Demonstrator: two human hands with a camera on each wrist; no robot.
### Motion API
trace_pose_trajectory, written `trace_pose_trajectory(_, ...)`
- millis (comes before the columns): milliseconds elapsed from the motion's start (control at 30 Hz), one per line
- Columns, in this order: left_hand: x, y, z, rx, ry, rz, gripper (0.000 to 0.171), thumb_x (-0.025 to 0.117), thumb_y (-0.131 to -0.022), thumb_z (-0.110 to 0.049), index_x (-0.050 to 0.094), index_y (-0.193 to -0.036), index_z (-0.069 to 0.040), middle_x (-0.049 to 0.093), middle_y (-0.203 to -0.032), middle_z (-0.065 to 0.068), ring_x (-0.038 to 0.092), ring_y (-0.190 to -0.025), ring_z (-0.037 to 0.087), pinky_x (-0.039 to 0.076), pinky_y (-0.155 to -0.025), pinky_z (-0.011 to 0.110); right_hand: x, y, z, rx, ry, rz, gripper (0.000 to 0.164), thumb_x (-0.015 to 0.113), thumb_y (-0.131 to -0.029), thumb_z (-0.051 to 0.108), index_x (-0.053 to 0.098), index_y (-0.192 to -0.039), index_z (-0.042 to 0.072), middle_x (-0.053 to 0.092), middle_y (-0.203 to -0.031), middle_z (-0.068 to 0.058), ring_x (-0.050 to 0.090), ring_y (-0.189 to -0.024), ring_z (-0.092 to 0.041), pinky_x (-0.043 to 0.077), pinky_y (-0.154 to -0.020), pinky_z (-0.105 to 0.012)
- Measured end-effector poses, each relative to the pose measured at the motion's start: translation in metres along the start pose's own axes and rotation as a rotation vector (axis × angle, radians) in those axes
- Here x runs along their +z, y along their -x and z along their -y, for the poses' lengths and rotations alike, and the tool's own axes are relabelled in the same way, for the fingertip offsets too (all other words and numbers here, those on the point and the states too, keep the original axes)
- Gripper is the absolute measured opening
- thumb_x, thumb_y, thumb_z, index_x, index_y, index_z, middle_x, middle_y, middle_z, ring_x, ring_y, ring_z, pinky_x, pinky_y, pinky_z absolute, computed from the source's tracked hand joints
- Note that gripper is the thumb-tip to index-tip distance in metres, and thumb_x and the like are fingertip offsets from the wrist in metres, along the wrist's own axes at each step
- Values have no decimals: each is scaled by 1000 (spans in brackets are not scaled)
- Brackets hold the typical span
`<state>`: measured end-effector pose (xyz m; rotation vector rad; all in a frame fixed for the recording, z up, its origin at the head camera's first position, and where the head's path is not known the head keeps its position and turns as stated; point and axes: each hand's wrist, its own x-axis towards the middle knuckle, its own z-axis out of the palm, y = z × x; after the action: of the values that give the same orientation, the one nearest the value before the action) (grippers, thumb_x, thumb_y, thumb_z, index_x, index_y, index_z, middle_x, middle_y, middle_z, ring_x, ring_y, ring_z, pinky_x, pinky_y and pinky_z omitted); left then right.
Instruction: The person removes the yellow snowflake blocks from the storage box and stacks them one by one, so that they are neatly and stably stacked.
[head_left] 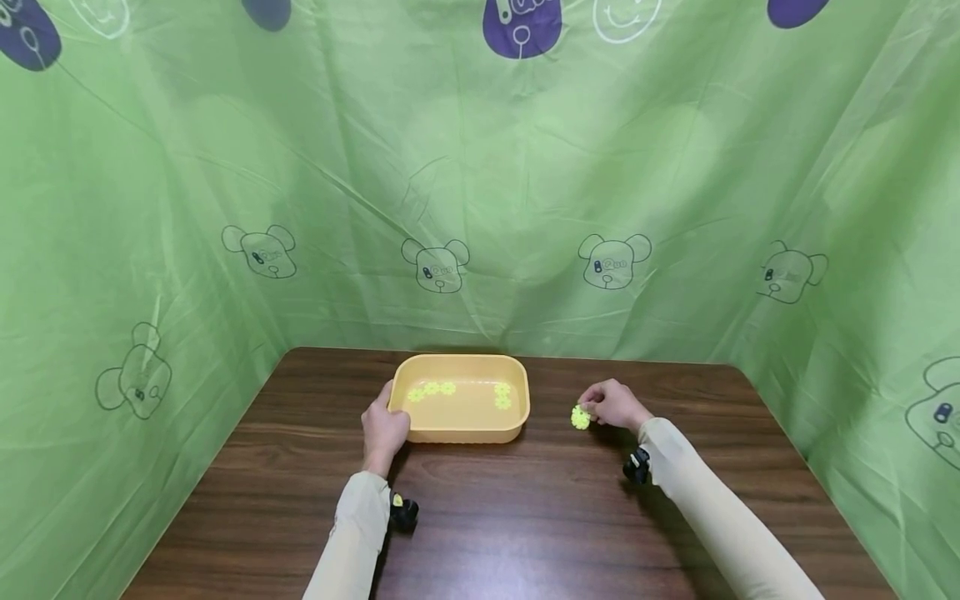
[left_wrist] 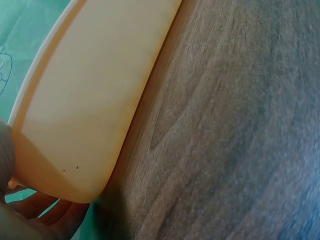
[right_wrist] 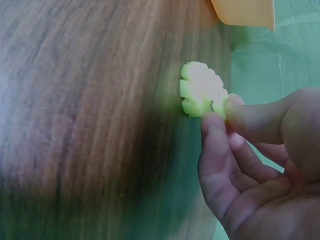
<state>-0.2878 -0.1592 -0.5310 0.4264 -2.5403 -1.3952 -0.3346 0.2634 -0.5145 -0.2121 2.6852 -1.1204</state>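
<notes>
A shallow yellow-orange plastic basin (head_left: 461,435) sits toward the back of the dark wooden table. My left hand (head_left: 384,429) grips its left end, thumb over the rim and fingers along the outer wall. Inside lie several flower-shaped yellow-green pieces (head_left: 502,396), some at the back left and some on the right. To the right of the basin, my right hand (head_left: 617,406) pinches another flower-shaped yellow-green piece (right_wrist: 200,90) by its edge, between thumb and fingertips. In the right wrist view the piece stands out beyond the fingertips, close over the table.
The brown wood-grain table (head_left: 517,517) stretches in front of the basin and to both sides. Green curtains (head_left: 525,200) printed with bear faces hang behind and beside it. A small black camera (head_left: 403,512) is strapped at each wrist.
</notes>
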Motion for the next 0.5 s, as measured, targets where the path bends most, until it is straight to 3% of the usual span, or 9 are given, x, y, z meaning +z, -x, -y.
trace_pose_trajectory(500,-1,0,-1,-3,8,1,68,52,-82,-3,53,-148,-19,60,-141,19,57,-117,37,48,-97,51,5,3,-3,-27,94,-35,14,63,-92,4,76,-94,4,72,-86,-4,56,-75,-15,46,-68,-30)
